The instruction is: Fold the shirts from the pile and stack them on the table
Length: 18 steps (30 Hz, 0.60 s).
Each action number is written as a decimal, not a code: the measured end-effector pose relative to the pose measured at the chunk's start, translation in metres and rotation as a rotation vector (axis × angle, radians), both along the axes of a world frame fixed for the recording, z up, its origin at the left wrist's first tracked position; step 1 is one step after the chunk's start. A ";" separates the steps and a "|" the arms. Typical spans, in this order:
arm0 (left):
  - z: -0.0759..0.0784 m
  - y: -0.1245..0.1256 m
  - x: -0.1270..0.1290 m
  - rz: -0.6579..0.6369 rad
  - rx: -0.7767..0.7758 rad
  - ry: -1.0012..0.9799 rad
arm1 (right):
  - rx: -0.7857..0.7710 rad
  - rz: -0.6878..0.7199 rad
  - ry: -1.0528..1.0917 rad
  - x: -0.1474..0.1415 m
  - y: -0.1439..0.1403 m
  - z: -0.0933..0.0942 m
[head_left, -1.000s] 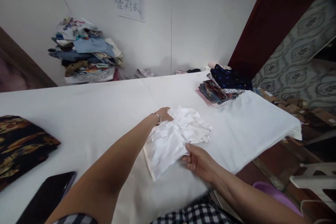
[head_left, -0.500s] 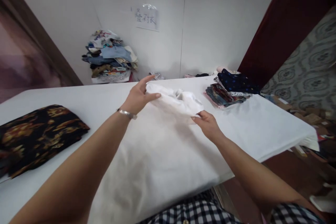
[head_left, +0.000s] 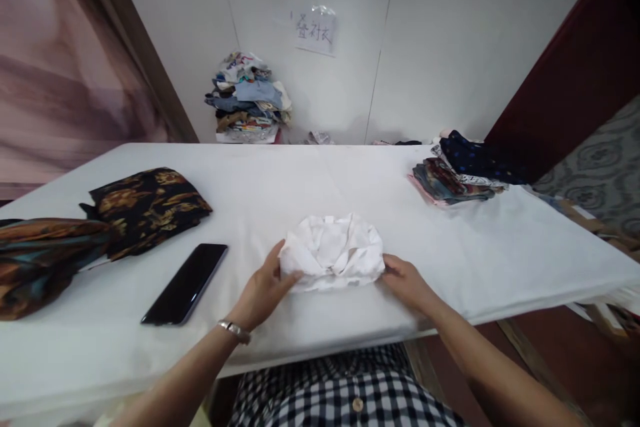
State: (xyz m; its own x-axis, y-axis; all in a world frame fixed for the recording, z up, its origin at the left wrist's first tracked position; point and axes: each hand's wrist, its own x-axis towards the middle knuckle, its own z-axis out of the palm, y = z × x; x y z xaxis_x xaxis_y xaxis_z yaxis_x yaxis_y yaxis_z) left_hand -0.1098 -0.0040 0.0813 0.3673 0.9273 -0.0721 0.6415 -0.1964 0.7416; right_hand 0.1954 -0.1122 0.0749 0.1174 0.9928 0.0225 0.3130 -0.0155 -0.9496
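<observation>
**White garment bundled at the near edge, both hands bracketing it**

The white garment (head_left: pixel 333 252) lies on the desk (head_left: pixel 310 180) in a crumpled, roughly folded mound, close to the near edge. The left hand (head_left: pixel 263 290) presses its thumb and fingers against the bundle's left side, a loose grip on the cloth rather than a closed fist; the right hand (head_left: pixel 407 280) rests fingertips against the right side, open and touching.

Risk, as I judge it: the mound is bunched unevenly, so any squeeze inward would likely set creases or let the top flaps spring open. Sitting so near the edge, a tug toward the body could drag it off. The smartphone (head_left: pixel 186 282) lies near the left forearm, and a sweep of that arm could knock it.

Half a second ago the garment was lifted above the desk between both hands; now it is down and gathered. The view has swung left too, showing the phone and the dark printed shirt (head_left: pixel 150 203). The folded clothes stack (head_left: pixel 457 177) stays at far right.
</observation>
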 end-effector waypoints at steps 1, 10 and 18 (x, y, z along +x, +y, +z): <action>0.001 0.006 0.001 0.049 0.005 -0.025 | -0.052 -0.067 0.090 0.002 0.001 0.005; 0.010 0.057 0.046 0.199 -0.050 -0.087 | -0.119 -0.340 0.037 0.002 0.066 0.011; 0.010 0.003 0.024 0.070 0.102 -0.267 | 0.159 -0.283 -0.059 -0.003 0.034 -0.004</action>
State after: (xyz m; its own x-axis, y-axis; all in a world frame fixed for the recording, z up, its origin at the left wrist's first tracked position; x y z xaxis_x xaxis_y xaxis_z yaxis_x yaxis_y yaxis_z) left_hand -0.0854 -0.0010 0.0909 0.2956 0.9486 0.1131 0.4405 -0.2404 0.8650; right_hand 0.1921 -0.0784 0.0707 0.3817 0.9047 0.1893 0.3718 0.0373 -0.9275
